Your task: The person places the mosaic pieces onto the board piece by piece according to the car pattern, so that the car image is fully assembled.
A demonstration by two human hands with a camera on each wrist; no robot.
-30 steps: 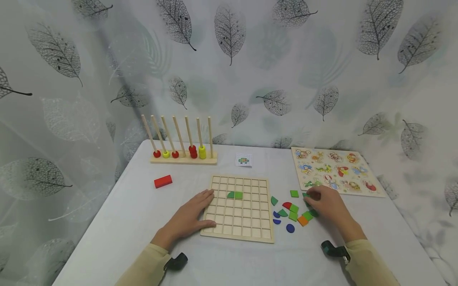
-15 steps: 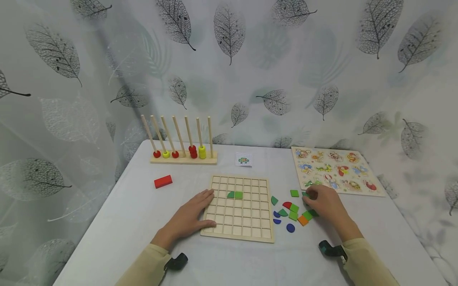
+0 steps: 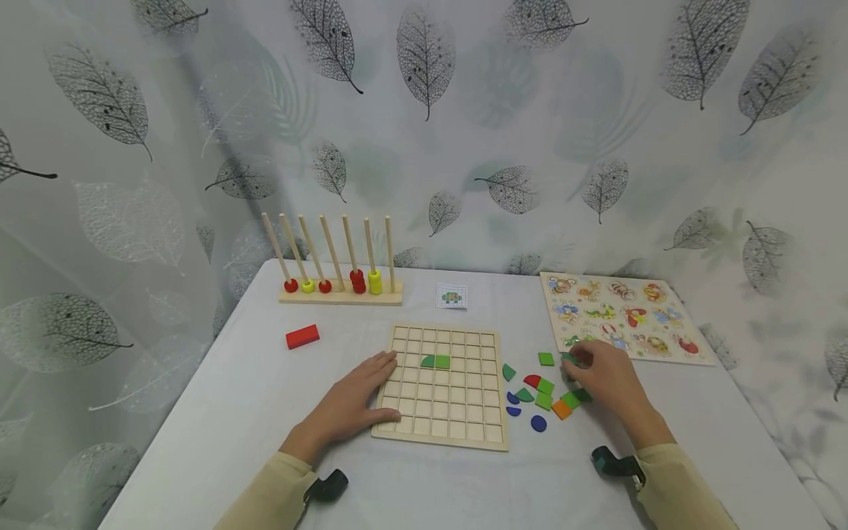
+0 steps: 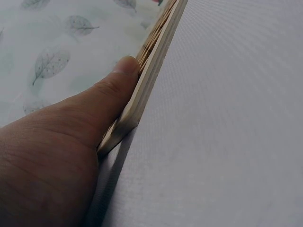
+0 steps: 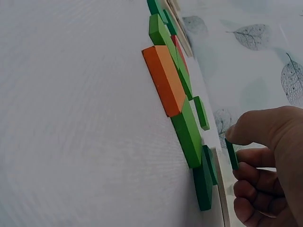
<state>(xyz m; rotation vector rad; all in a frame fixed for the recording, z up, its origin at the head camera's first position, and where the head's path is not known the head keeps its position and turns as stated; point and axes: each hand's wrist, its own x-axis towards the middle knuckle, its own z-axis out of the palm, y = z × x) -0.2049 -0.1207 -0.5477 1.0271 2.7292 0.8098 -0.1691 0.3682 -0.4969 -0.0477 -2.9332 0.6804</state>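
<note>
My left hand (image 3: 354,397) rests on the left side of a wooden grid board (image 3: 457,438), fingers stretched along its edge. In the left wrist view the thumb (image 4: 120,78) lies on the board's rim. A dark green tile (image 3: 427,361) and a light green square tile (image 3: 442,362) sit side by side in the grid. Right of the loose tiles, my right hand (image 3: 606,375) pinches a dark green tile (image 5: 231,153) between thumb and index finger. Below it lie an orange square tile (image 3: 562,409) and a light green tile (image 5: 187,135).
Several green, red and blue tiles, among them a blue disc (image 3: 539,423), lie right of the board. Behind stand a peg abacus (image 3: 341,294), a small picture card (image 3: 452,297) and an insect puzzle board (image 3: 623,316). A red block (image 3: 302,336) lies at left.
The right hand has shifted only slightly, holding the dark green tile at its fingertips. The left hand and the grid board have stayed in place.
</note>
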